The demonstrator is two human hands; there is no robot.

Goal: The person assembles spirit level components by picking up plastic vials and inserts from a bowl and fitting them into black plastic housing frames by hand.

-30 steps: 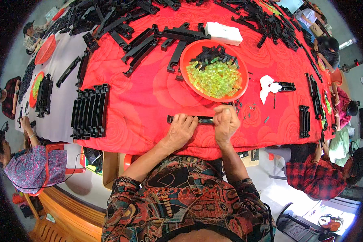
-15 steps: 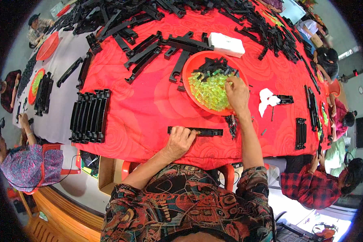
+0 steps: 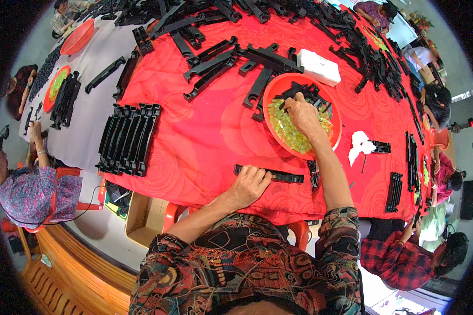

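Note:
My left hand [image 3: 249, 185] lies over the left part of a long black plastic bar [image 3: 288, 177] near the front edge of the table, its fingers closed on it. Into a round red bowl [image 3: 337, 122] at the right of centre reaches my right hand [image 3: 302, 115], fingertips pressed together. Small clear yellow-green pieces [image 3: 293, 140] fill the bowl's near part, and small black pieces [image 3: 312, 94] are heaped at its far side. My right fingertips are down where the two kinds meet; what they pinch, if anything, is hidden.
A row of black bars [image 3: 129, 139] stands at left. Loose bars [image 3: 213, 68] pile up at the back. Near the bowl are a white box [image 3: 318, 67], crumpled tissue [image 3: 360, 147] and small black bits [image 3: 314, 175]. People sit working on both sides, one in a checked shirt [image 3: 391, 260].
Within the bowl, my right hand has shifted from the yellow-green pieces' right side toward the black pieces. My left hand stays on the bar. The whole view has swung slightly.

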